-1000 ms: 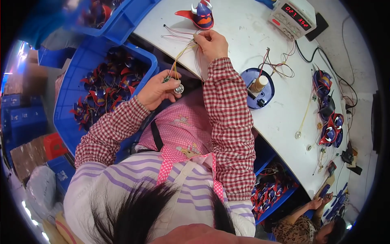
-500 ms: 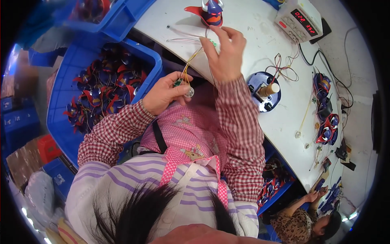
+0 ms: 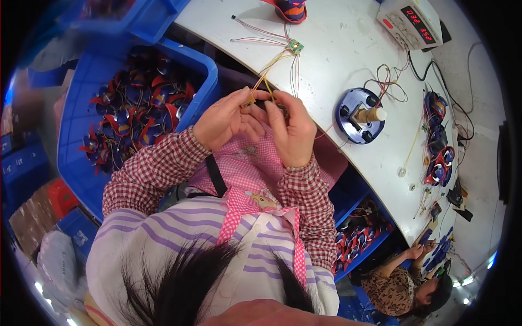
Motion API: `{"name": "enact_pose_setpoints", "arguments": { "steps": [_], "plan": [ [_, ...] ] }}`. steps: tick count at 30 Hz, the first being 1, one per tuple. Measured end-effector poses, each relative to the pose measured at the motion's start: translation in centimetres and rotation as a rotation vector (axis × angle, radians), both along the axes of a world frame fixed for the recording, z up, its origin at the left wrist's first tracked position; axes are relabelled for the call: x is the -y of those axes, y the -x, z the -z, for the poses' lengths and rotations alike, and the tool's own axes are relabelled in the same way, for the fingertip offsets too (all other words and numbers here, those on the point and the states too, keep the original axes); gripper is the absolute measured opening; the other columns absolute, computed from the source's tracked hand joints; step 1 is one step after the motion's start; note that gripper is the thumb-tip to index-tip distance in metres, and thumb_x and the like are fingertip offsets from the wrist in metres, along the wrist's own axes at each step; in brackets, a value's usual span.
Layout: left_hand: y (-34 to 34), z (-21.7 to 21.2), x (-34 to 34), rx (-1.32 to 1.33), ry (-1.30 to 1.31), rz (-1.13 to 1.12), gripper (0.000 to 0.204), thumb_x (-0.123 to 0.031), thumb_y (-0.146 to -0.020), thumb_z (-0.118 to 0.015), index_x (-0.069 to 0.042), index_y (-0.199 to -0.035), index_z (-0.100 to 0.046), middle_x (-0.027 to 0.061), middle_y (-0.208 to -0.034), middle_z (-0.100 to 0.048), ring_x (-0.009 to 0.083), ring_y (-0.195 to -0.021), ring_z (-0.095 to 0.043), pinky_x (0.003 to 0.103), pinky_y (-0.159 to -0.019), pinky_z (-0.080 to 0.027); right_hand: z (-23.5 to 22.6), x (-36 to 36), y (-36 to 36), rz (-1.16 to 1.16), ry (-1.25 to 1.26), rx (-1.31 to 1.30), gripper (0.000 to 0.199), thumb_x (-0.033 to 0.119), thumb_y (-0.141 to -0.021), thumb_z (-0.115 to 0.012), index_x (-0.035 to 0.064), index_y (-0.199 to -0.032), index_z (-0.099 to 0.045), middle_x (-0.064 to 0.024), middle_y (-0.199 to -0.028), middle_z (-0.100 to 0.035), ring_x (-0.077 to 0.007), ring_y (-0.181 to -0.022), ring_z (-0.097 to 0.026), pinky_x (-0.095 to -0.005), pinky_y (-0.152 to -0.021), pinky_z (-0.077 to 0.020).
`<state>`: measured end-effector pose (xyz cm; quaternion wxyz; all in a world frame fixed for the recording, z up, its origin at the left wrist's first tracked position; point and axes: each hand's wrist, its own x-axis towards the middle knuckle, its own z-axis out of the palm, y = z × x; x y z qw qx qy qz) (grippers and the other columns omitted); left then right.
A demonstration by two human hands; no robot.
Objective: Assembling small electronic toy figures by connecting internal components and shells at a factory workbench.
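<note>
My left hand pinches a small circuit board between thumb and fingertips. Close beside it, my right hand has thumb and forefinger closed around a small dark roundish part, mostly hidden by the fingers. Yellow and orange wires run from between the hands up to a green circuit board lying on the white table. Thin wires also spread from that board. Beyond it stands a purple and red toy figure, cut off by the picture's top edge.
A blue crate full of purple and red toy parts stands at my left. On the table are a round blue-rimmed device and a power supply. More toy parts lie farther right, near a co-worker.
My right hand has left the green board on the table and come down beside my left hand. The round silvery part at my left fingers no longer shows there. My view has shifted slightly.
</note>
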<state>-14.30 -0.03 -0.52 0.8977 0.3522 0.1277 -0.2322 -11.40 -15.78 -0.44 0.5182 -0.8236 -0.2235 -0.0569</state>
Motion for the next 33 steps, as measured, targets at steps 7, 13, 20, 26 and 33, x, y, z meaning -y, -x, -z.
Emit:
{"name": "enact_pose_setpoints", "arguments": {
  "steps": [7, 13, 20, 26, 33],
  "plan": [
    [0.5, 1.5, -0.8, 0.064, -0.085, -0.049, 0.032, -0.019, -0.097, -0.039, 0.002, -0.118, -0.049, 0.0071, -0.081, -0.055, 0.009, -0.063, -0.051, 0.017, -0.053, -0.043, -0.6, 1.5, 0.0, -0.077, -0.805, -1.022, 0.027, 0.005, -0.086, -0.058, -0.0021, -0.112, -0.055, -0.0123, -0.087, -0.06, -0.014, -0.061, -0.056, -0.0211, -0.05, -0.0471],
    [0.7, 0.6, 0.1, 0.035, -0.166, -0.144, 0.022, -0.012, -0.092, -0.048, 0.001, -0.108, -0.055, 0.0061, -0.081, -0.056, 0.0074, -0.06, -0.05, 0.015, -0.049, -0.04, 1.6, 1.3, 0.6, -0.15, -1.055, -1.374, 0.024, 0.005, -0.087, -0.057, -0.002, -0.11, -0.055, -0.0099, -0.081, -0.06, -0.0129, -0.058, -0.055, -0.0185, -0.045, -0.0445],
    [0.4, 0.7, 0.0, 0.028, -0.369, -0.17, 0.017, -0.006, -0.087, -0.054, 0.002, -0.102, -0.055, 0.0077, -0.078, -0.058, 0.0092, -0.059, -0.054, 0.017, -0.047, -0.045, 2.1, 1.2, 0.6, -0.134, -0.767, -1.181, 0.02, 0.008, -0.085, -0.061, -0.0018, -0.102, -0.056, -0.008, -0.076, -0.059, -0.0111, -0.056, -0.053, -0.0173, -0.045, -0.0424],
    [0.2, 1.1, -0.2, 0.102, -0.562, -0.125, 0.017, -0.006, -0.086, -0.055, 0.003, -0.101, -0.053, 0.0094, -0.079, -0.059, 0.0109, -0.058, -0.056, 0.018, -0.048, -0.048, 1.6, 0.6, 0.9, -0.125, -0.49, -0.845, 0.015, 0.007, -0.083, -0.063, -0.0011, -0.095, -0.059, -0.0064, -0.073, -0.058, -0.0106, -0.057, -0.052, -0.0186, -0.049, -0.0419],
    [0.5, 1.3, 0.0, 0.157, -0.598, -0.161, 0.018, -0.006, -0.087, -0.054, 0.004, -0.102, -0.052, 0.0096, -0.077, -0.059, 0.0119, -0.057, -0.056, 0.019, -0.047, -0.048, 2.2, -0.9, 1.3, -0.042, -0.183, -0.271, 0.01, 0.003, -0.08, -0.062, -0.0006, -0.089, -0.061, -0.0058, -0.075, -0.058, -0.0125, -0.061, -0.052, -0.0219, -0.055, -0.0427]
  ]
}}
